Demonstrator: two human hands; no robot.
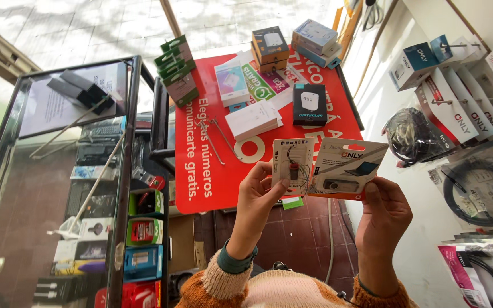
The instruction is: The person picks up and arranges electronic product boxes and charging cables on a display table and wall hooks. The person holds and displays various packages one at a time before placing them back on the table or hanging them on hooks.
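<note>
My left hand (256,197) holds a small white blister card (292,165) with a red little device on it, thumb on its lower left edge. My right hand (384,214) holds a wider grey and orange card pack (346,168) that shows a flash drive, gripped at its lower right corner. The two packs sit side by side, edges touching, above a red table (201,171).
On the red table lie several small boxes: green packs (175,68), white boxes (253,118), a black box (309,104), stacked boxes (270,48). A glass display case (75,188) stands left. A wall rack with boxed goods (457,114) and bagged cables (480,191) is right.
</note>
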